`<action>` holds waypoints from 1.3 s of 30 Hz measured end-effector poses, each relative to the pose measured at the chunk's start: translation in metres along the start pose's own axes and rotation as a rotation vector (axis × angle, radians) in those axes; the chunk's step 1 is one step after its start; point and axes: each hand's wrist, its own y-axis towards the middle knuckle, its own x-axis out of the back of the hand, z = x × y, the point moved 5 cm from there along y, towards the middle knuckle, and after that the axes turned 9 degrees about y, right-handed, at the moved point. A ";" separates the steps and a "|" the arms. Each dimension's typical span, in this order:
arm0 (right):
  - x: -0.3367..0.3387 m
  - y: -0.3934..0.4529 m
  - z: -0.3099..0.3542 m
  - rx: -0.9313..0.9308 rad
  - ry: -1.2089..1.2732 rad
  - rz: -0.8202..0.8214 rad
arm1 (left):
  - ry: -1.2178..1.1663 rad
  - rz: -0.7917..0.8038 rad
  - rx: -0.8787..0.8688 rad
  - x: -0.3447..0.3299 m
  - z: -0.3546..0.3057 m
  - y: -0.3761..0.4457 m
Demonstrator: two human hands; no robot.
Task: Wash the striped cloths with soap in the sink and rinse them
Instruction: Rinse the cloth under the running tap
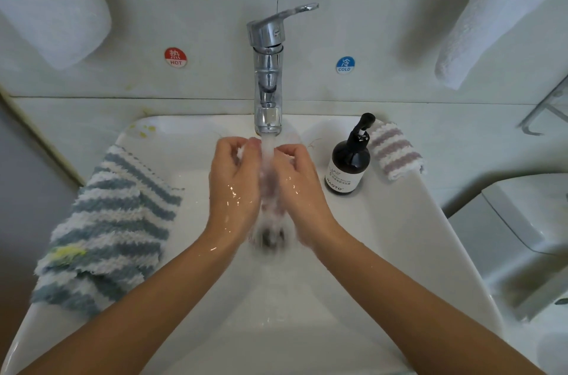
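Note:
Water runs from the chrome tap (268,92) into the white sink (384,236). Under the stream, my left hand (235,187) and my right hand (299,190) both grip a wet, blurred cloth (269,221) that hangs down between them; its stripes are hard to make out. A blue-and-white striped cloth (107,221) lies draped over the sink's left rim. At the back right corner of the sink lies a folded pink-and-white striped cloth (395,150). Just left of it stands a dark soap pump bottle (349,162).
White towels hang at the upper left (52,2) and upper right (498,15). Red HOT (175,57) and blue COLD (345,65) stickers mark the wall beside the tap. A white toilet (522,236) stands to the right of the sink.

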 end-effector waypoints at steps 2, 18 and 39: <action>0.000 0.002 -0.002 -0.058 -0.043 0.057 | -0.048 0.010 0.021 0.001 0.001 -0.001; 0.010 0.000 0.010 0.184 0.070 -0.029 | 0.015 0.226 0.125 -0.016 0.013 -0.012; -0.012 -0.004 -0.007 0.050 0.000 -0.030 | -0.077 -0.060 0.204 -0.003 0.007 -0.017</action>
